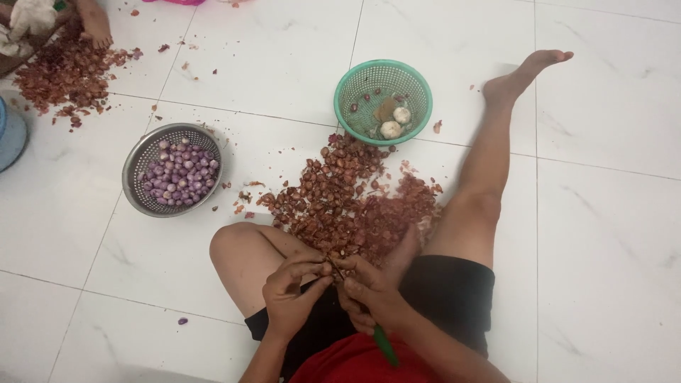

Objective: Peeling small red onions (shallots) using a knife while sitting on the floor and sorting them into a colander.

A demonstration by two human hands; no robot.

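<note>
I sit on a white tiled floor with my legs spread. My left hand point(292, 289) pinches a small shallot point(330, 268) at its fingertips. My right hand point(369, 292) grips a knife with a green handle point(385, 345), its blade at the shallot. Just beyond my hands lies a heap of reddish-brown shallot skins point(347, 198). A steel colander point(139, 160) with several peeled purple shallots point(180, 173) stands to the left of the heap.
A green plastic basket point(418, 85) beyond the heap holds two pale garlic bulbs point(395, 122) and scraps. A second pile of skins point(65, 72) lies at top left beside another person's foot point(94, 24). A blue container's edge point(10, 135) shows at far left.
</note>
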